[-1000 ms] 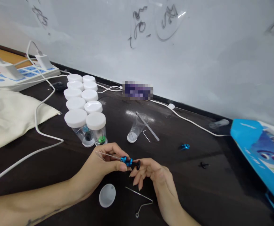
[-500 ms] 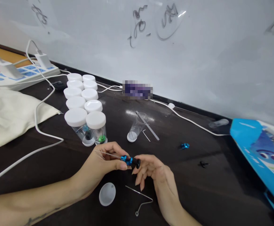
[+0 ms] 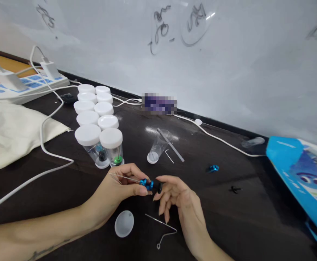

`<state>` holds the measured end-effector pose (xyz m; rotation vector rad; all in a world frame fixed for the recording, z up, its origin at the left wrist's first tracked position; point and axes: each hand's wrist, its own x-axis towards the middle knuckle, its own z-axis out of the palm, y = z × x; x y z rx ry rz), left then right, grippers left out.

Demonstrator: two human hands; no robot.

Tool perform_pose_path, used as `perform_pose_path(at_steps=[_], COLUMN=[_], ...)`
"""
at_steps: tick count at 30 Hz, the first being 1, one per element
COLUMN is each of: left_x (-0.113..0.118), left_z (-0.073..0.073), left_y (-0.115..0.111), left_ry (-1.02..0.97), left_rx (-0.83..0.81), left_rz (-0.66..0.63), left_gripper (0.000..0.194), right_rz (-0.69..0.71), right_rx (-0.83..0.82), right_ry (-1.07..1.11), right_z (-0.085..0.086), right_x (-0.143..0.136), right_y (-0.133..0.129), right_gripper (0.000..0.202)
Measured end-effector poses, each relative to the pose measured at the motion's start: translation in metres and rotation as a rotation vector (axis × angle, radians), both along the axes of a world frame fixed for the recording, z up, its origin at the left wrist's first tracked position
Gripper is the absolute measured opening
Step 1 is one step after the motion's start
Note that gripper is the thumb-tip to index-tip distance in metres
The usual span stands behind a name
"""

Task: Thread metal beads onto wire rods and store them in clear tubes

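Observation:
My left hand (image 3: 127,185) is closed in a pinch on a small blue-and-black metal part (image 3: 147,184), held above the table. Thin metal rods run from it back over the palm. Its black round end points toward my right hand (image 3: 185,199), whose bent fingers are spread close around that end; whether they touch it is unclear. Below the hands lie a round whitish lid (image 3: 124,223) and a bent metal wire with a looped end (image 3: 167,233). Off to the right rest a small blue part (image 3: 214,168) and a small black part (image 3: 234,189).
Several white-lidded clear jars (image 3: 87,135) stand in two rows at left. A clear tube (image 3: 158,145) lies beyond my hands, with a clear strip (image 3: 172,146) and a hex key (image 3: 169,156). Around are a cloth bag (image 3: 14,130), power strip (image 3: 36,85) and blue package (image 3: 297,181).
The fingers of my right hand have shifted slightly at the part's black end, the index finger a little higher. My left hand keeps its hold and barely moves.

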<state>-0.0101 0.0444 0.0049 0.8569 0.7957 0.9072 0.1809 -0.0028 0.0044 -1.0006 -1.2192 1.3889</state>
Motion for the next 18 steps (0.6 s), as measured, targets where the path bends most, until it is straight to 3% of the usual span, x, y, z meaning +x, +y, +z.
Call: perform_pose_path(at_steps=[18], left_x=[-0.0003], left_z=[0.0012], left_y=[0.0], left_ry=[0.0], left_rx=[-0.003], left_rz=[-0.007], left_gripper=[0.019], right_rz=[-0.029], right_rx=[0.003], right_ry=[-0.012], right_z=[0.0029], right_x=[-0.0027], right_y=[-0.0006], right_gripper=[0.055])
